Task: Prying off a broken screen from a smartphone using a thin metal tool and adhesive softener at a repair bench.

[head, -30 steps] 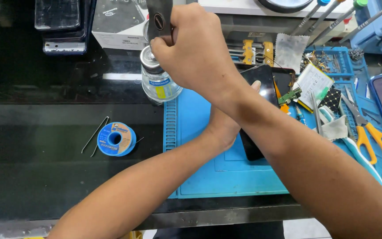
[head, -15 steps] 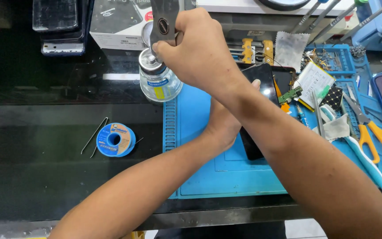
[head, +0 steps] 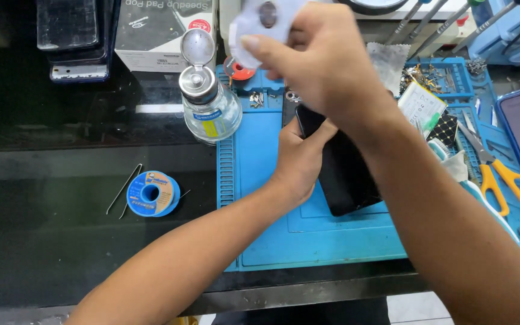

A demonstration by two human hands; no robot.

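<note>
Holding the black phone (head: pixel 347 171) flat on the blue mat (head: pixel 308 235) is the main thing here: the left hand (head: pixel 299 159) is wrapped around its left edge, and I'd keep that grip firm so it can't skid. Left of that hand, off the mat on the dark table (head: pixel 49 241), sit a blue wire spool (head: pixel 151 194) and thin tweezers (head: pixel 123 188). Further up and left of it stands a clear glass bottle (head: pixel 207 99) with its flip cap open, so mind your elbows. Above the phone, the right hand (head: pixel 320 66) is pinched shut on a whitish tool (head: pixel 260 24) that's too blurry to identify. Over to its right are yellow-handled scissors (head: pixel 504 177). I'd lower that tool slowly and steadily.
</note>
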